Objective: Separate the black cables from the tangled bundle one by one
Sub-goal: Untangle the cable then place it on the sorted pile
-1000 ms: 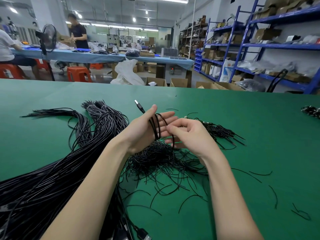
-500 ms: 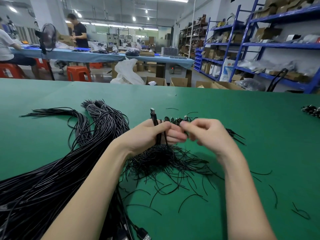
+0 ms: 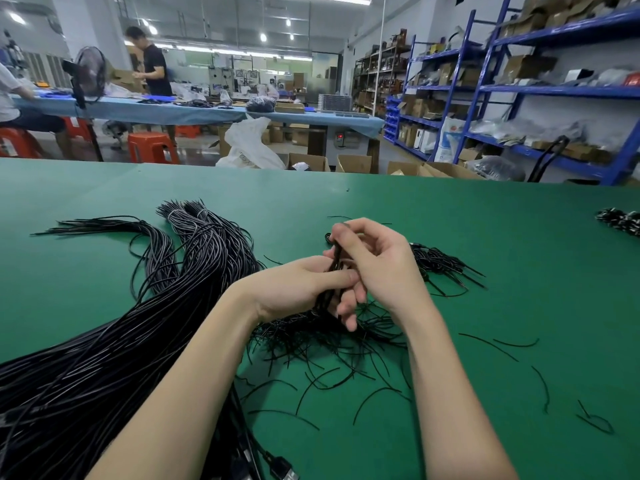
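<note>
A thick bundle of long black cables [image 3: 114, 341] fans across the left of the green table [image 3: 450, 230]. At the middle, my left hand [image 3: 298, 289] grips a coiled black cable [image 3: 334, 268], fingers and thumb curled round it. My right hand [image 3: 377, 268] is above and right of it, its fingertips pinching the coil's top end. Part of the coil is hidden between the two palms. Under the hands lies a tangle of short thin black ties [image 3: 329, 344].
A small pile of black pieces [image 3: 440, 265] lies just right of my hands, and another dark cluster [image 3: 620, 220] sits at the table's right edge. Loose ties [image 3: 502, 344] are scattered on the right. USB plugs [image 3: 284, 469] lie at the bottom edge. Other tables, stools and shelves stand beyond.
The cable's plug end, sticking up before, has been folded into the coil. My right hand rose and closed over the coil's top; my left hand's fingers curled tighter round it.
</note>
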### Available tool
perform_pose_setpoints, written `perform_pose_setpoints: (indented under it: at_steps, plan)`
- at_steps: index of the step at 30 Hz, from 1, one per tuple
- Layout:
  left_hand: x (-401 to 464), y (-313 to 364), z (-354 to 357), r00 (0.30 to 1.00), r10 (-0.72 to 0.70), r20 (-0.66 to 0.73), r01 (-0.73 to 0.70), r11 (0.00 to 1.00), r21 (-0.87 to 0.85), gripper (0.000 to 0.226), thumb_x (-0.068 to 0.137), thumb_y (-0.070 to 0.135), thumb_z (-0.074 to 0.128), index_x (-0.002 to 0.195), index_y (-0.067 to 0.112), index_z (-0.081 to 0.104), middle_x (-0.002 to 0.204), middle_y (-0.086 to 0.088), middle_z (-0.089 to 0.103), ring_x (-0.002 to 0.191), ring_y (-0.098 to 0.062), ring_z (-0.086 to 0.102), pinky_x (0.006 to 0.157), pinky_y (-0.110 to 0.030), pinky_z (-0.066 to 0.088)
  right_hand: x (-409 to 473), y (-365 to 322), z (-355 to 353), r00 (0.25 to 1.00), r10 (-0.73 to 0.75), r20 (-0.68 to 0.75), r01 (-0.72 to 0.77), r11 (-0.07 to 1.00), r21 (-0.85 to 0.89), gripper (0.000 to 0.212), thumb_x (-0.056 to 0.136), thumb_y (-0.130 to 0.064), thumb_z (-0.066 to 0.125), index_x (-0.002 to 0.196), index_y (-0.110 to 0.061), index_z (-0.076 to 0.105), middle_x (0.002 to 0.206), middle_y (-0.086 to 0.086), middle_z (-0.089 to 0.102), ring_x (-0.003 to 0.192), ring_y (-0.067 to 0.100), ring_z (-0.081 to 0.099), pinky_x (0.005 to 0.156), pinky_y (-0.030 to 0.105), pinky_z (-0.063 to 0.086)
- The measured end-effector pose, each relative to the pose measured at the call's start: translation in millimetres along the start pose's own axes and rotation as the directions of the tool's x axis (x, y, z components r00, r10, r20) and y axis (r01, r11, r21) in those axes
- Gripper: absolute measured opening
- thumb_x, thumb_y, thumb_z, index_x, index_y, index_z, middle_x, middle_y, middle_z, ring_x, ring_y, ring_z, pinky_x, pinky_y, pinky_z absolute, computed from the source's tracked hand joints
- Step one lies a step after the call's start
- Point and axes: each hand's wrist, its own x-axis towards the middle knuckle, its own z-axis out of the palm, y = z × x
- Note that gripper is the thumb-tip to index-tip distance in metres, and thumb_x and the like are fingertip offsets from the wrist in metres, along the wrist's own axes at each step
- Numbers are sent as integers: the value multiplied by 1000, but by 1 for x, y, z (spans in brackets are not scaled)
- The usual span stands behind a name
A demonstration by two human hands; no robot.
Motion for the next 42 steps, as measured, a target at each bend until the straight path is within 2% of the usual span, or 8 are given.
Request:
perform_pose_setpoints:
  at_steps: [5,19,24,28,32,36,39,42]
  plan:
    - [3,-6,0,999,-7,31,7,1000,1,31,103,26,42,86,9,61,59,6,51,71,-21,63,88,-43,39,2,10,3,999,-2,-44,0,999,-37,24,101,-42,60,87,-22,63,68,2,57,31,19,45,30,20,35]
    - [10,-6,3,990,-18,-139,17,1000,-12,29,108,16,42,85,6,57,56,2,46,68,-18,63,82,-30,50,5,26,2,967,-16,-254,-15,993,-119,39,103,-44,55,76,-17,51,51,-6,53,34,16,49,41,20,39]
    - [14,-2,6,955,84,-284,-17,973,231,31,109,20,39,86,8,56,59,5,43,66,-11,60,76,-23,50,8,31,-1,936,-34,-350,-12,992,-128,39,104,-42,53,73,-19,52,48,-7,55,45,10,53,61,29,47]
    - [19,-5,13,941,110,-319,7,938,346,33,108,24,42,81,14,57,56,9,48,63,-17,58,77,-39,50,8,35,-3,921,5,-390,-45,995,-93,39,105,-42,52,75,-17,52,49,-5,57,43,14,52,61,32,47]
    - [21,-8,15,901,173,-397,32,888,459,31,105,30,44,79,21,57,52,11,57,63,-25,62,67,-36,47,9,35,-3,902,-10,-432,-43,993,-113,37,104,-44,52,77,-18,54,59,-10,63,47,13,56,65,35,49]
    - [24,-14,13,879,163,-448,38,913,407,31,106,29,41,82,14,53,58,13,50,62,-19,51,66,-36,42,11,34,-5,929,73,-362,-84,996,-16,36,104,-45,53,79,-19,60,64,-8,63,64,17,58,72,42,50]
    - [22,-13,8,878,201,-434,0,908,420,35,110,28,35,99,7,61,87,0,67,81,-17,56,82,-33,47,7,34,-13,986,64,-152,-67,998,-15,25,101,-40,61,89,-21,72,76,-12,70,71,3,62,70,21,49]
    - [18,-10,9,889,178,-422,-63,960,271,34,111,31,32,111,23,65,104,20,70,100,1,64,89,-15,52,5,35,-16,993,-14,-121,13,1000,-15,9,97,-20,69,94,-22,77,81,-12,76,76,-4,67,65,12,50]
